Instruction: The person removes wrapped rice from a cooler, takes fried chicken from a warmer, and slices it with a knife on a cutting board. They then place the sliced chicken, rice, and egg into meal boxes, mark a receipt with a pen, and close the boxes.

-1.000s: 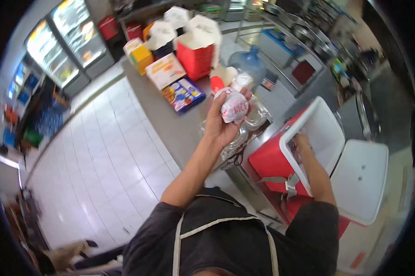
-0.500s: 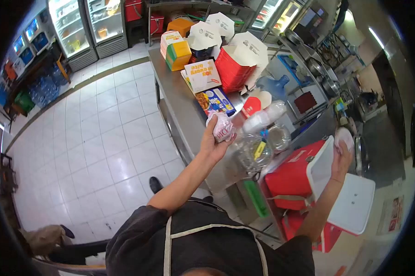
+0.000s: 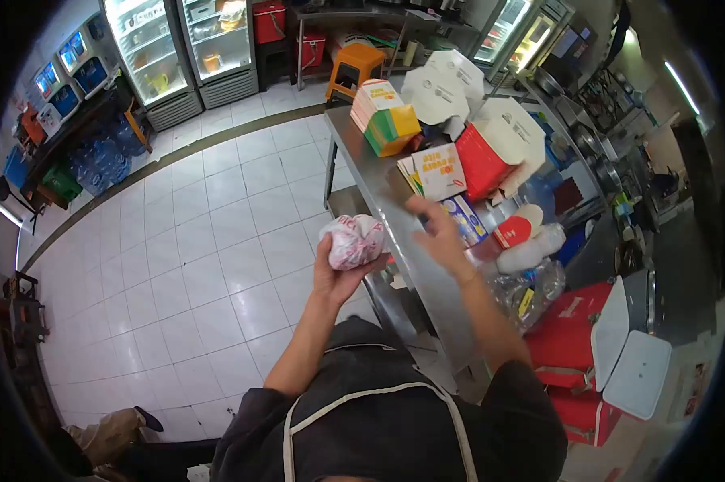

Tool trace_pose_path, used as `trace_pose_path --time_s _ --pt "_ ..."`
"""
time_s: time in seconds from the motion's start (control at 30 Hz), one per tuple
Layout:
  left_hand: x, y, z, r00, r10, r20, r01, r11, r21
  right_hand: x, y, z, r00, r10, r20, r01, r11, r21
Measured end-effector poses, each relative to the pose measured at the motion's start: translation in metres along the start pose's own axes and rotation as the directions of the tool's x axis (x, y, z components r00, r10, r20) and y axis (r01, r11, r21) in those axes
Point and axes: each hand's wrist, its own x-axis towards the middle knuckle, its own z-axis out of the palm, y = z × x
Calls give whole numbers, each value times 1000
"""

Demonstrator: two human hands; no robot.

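My left hand (image 3: 336, 279) is wrapped around white paper-wrapped rice packs (image 3: 354, 243) with red print, held up over the floor left of the steel table (image 3: 403, 241). The bundle looks like two packs pressed together, though the paper folds make this hard to tell. Over the table, my right hand (image 3: 441, 237) is slightly blurred, its fingers apart and nothing visible in them. It is close to the printed cardboard boxes (image 3: 443, 170) and a blue box (image 3: 465, 221).
Red paper buckets (image 3: 485, 161) and white lidded boxes (image 3: 436, 95) stand at the table's far end. Clear plastic lids (image 3: 503, 297) lie near its right edge. Red coolers (image 3: 567, 325) with a raised white lid (image 3: 637, 373) are at right. An orange stool (image 3: 354, 68) stands behind.
My right hand has moved from the cooler, where it held a wrapped pack, to above the table, now without it. My left hand moved left and nearer; its bundle looks larger.
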Motion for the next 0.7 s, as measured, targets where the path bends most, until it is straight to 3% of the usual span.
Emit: trace_pose_path --time_s 0.07,0.1,0.17,0.2,0.27,0.33,0.37,0.43,0.53,0.6,0.63,0.7 --pt "5 32 -5 996 69 -60 -67 997 32 69 48 -37 974 138 -182 -157 983 -95" --pt "11 48 -11 995 86 -45 -84 996 39 110 69 -62 972 66 -224 -96 987 -126" --pt "24 80 -17 990 127 -68 -124 991 52 178 91 -106 931 -136 -340 -59 861 -506" --pt "33 97 -18 984 161 -79 -156 986 66 215 134 -133 897 -243 -370 -19 814 -581" --pt "59 129 -26 972 198 -127 -187 978 96 273 173 -181 889 -210 -407 -113 760 -640" --pt "93 166 -41 942 285 -179 -271 958 97 332 240 -240 930 -24 -366 -292 554 -780" --pt "114 184 -53 932 306 -195 -297 952 75 354 255 -247 926 -17 -378 -305 559 -771" --pt "160 221 -63 910 330 -251 -320 944 80 399 274 -268 886 196 -421 -463 449 -764" --pt "237 275 -60 880 353 -317 -339 935 101 464 318 -275 854 202 -479 -519 388 -762" --pt "278 305 -49 830 357 -429 -326 934 147 479 339 -264 871 72 -487 -458 480 -748" --pt "298 319 -50 877 345 -333 -308 938 160 475 331 -246 858 118 -500 -493 462 -737" --pt "343 340 -45 873 331 -357 -295 943 154 488 303 -219 862 -102 -497 -477 170 -862"
